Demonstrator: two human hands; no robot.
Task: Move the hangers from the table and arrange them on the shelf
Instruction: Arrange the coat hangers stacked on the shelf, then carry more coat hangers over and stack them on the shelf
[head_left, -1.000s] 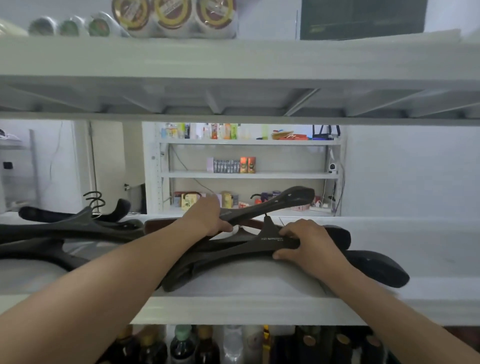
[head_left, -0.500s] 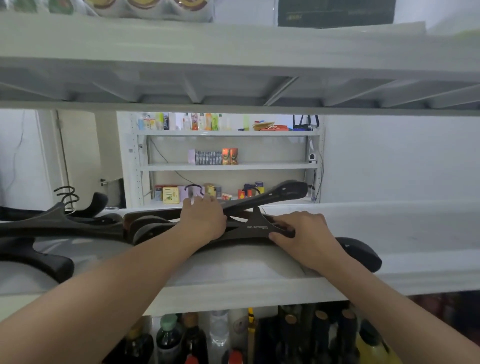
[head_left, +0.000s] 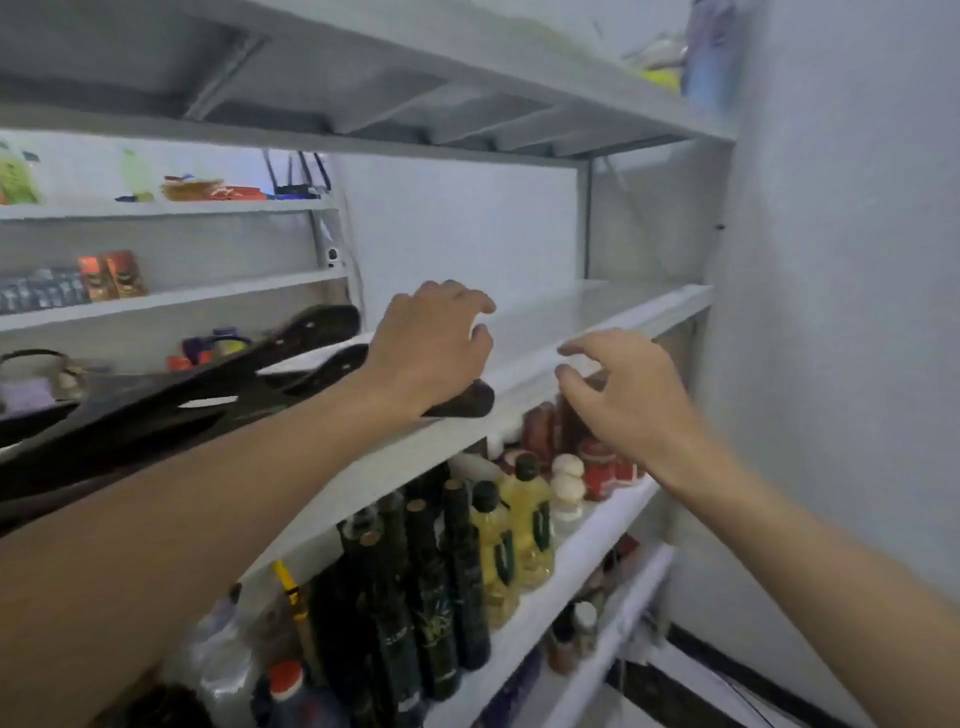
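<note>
Dark, broad-shouldered plastic hangers (head_left: 218, 384) lie piled at frame left on the white metal shelf (head_left: 597, 312). Left hand (head_left: 431, 343) and right hand (head_left: 623, 395) hover loosely curled, empty. One hanger end overhangs the edge; a nudge could tip it off.

White painted shelf (head_left: 597, 332), slightly blurred, runs from near left to far right. Dark brown, broad-shouldered wooden hangers (head_left: 171, 410) lie flat, overlapping, on its left part; one rounded hanger end sits at front edge. Right part bare white.
</note>
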